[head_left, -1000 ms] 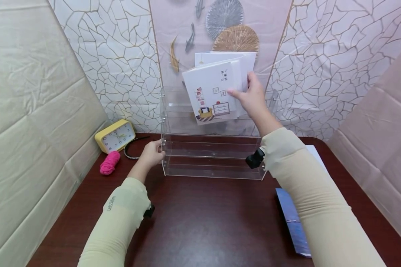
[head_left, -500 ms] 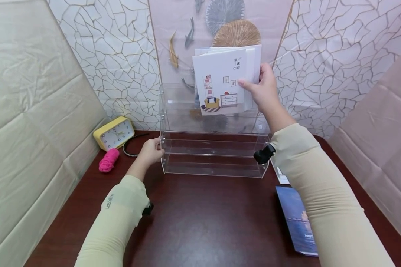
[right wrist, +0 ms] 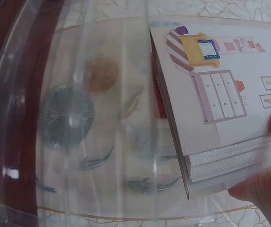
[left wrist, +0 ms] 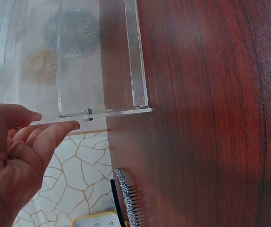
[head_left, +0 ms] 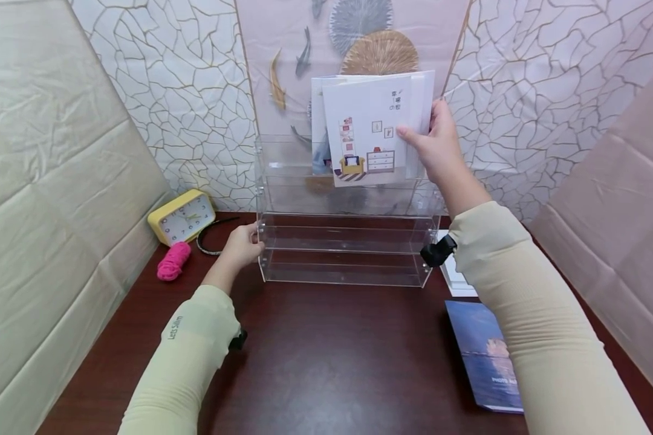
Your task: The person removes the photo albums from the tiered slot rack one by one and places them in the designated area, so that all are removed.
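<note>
My right hand (head_left: pixel 435 145) grips a small stack of white photo albums (head_left: pixel 361 127) by its right side, thumb on the front cover. That cover carries drawings of a yellow armchair and a chest of drawers. Another album, partly hidden, peeks out behind it at the left. In the right wrist view, clear sleeves show along the edge of the front album (right wrist: pixel 225 90). The albums overlap the upper part of a clear acrylic rack (head_left: pixel 343 275) with stepped tiers. My left hand (head_left: pixel 242 246) pinches the rack's left side panel between thumb and fingers, seen closely in the left wrist view.
A blue photo album (head_left: pixel 484 356) lies on the dark red table (head_left: pixel 326 362) at right, partly under my right sleeve. White flat items (head_left: pixel 457 281) lie behind it. At left are a yellow clock (head_left: pixel 182 217), pink yarn (head_left: pixel 173 261) and a black headband (head_left: pixel 207 241).
My right hand has carried the albums rightward and slightly up, turning them more upright and square to the rack. My left hand keeps its hold on the rack's side.
</note>
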Action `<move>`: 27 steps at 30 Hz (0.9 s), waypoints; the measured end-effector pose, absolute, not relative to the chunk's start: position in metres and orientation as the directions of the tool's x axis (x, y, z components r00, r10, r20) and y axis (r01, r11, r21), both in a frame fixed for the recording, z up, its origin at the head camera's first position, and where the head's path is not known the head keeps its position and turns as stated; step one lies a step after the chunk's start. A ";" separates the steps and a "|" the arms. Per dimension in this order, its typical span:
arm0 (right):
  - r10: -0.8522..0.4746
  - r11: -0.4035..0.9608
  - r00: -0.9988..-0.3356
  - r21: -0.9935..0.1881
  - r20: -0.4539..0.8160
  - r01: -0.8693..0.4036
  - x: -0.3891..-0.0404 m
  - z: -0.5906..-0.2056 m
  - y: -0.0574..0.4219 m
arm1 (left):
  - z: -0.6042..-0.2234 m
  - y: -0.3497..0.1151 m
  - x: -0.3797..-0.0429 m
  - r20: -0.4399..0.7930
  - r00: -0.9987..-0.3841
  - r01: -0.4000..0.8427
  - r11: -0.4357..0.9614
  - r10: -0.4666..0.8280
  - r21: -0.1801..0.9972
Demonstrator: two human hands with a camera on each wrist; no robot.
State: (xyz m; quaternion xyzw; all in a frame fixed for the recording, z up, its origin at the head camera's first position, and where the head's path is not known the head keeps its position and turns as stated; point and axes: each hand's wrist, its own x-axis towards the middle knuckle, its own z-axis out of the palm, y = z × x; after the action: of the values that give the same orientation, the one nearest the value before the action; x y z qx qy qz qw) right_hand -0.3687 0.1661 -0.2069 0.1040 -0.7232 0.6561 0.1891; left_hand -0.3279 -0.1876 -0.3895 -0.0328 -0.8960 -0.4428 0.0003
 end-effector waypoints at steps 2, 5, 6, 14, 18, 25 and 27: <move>0.103 0.105 -0.911 -0.915 0.400 -0.390 -0.367 -0.209 0.168 | -0.388 -0.188 -0.328 0.033 -0.998 0.063 0.616 0.060 0.785; 0.120 0.080 -0.913 -0.920 0.391 -0.383 -0.363 -0.211 0.171 | -0.388 -0.187 -0.328 0.020 -0.998 0.053 0.608 0.062 0.792; 0.129 0.075 -0.909 -0.918 0.397 -0.390 -0.362 -0.211 0.173 | -0.388 -0.186 -0.328 0.013 -0.998 0.049 0.601 0.064 0.798; 0.178 -0.091 -0.877 -0.880 0.447 -0.467 -0.329 -0.210 0.185 | -0.389 -0.186 -0.328 0.018 -0.998 0.052 0.596 0.063 0.802; 0.172 -0.220 -0.874 -0.847 0.454 -0.483 -0.299 -0.218 0.186 | -0.392 -0.190 -0.328 0.009 -0.998 0.043 0.607 0.059 0.794; 0.071 -0.228 -0.909 -0.881 0.410 -0.415 -0.239 -0.263 0.190 | -0.388 -0.189 -0.324 0.009 -0.996 0.058 0.562 0.090 0.825; 0.033 -0.189 -0.941 -0.922 0.338 -0.338 -0.223 -0.283 0.192 | -0.387 -0.188 -0.324 0.020 -0.996 0.068 0.567 0.091 0.821</move>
State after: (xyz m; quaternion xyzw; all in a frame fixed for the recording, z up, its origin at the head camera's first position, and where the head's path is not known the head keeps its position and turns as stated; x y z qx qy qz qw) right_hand -0.2230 0.1924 -0.2833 0.1220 -0.6252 0.7612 0.1218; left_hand -0.3236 -0.1880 -0.3865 -0.0450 -0.8851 -0.4631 -0.0124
